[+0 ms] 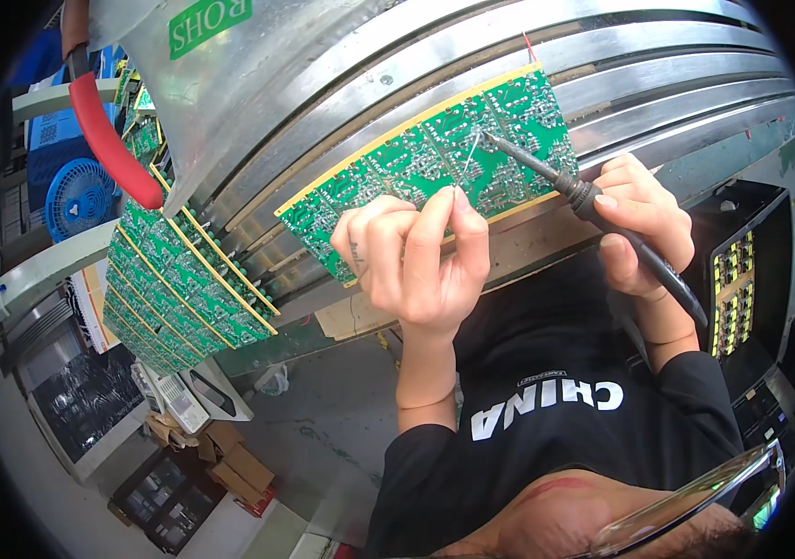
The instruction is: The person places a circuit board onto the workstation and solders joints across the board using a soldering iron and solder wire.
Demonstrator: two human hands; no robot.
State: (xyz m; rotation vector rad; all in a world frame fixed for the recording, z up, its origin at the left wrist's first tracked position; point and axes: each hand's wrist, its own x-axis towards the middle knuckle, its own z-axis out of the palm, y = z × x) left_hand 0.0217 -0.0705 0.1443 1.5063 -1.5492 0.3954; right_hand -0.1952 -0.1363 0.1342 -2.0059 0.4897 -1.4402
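A green circuit board (365,172) with yellow edges lies on metal rails in front of me, its solder side up. My right hand (644,224) is wrapped round the black handle of a soldering iron (587,198), whose tip touches or hovers just over the board's right half. Between thumb and forefinger, my left hand (421,252) pinches a thin strand of solder wire (469,160) that runs up to the iron's tip. Whether tip and wire touch a joint is too small to tell. A short red wire (530,48) sticks up from the board's far right corner.
Several more green boards (169,293) stand stacked at the left. Above them hang red-handled pliers (109,140) and a clear plastic bag (220,102). The metal rails (649,70) run behind the board. A black rack (742,252) stands at the right, a blue fan (83,198) far left.
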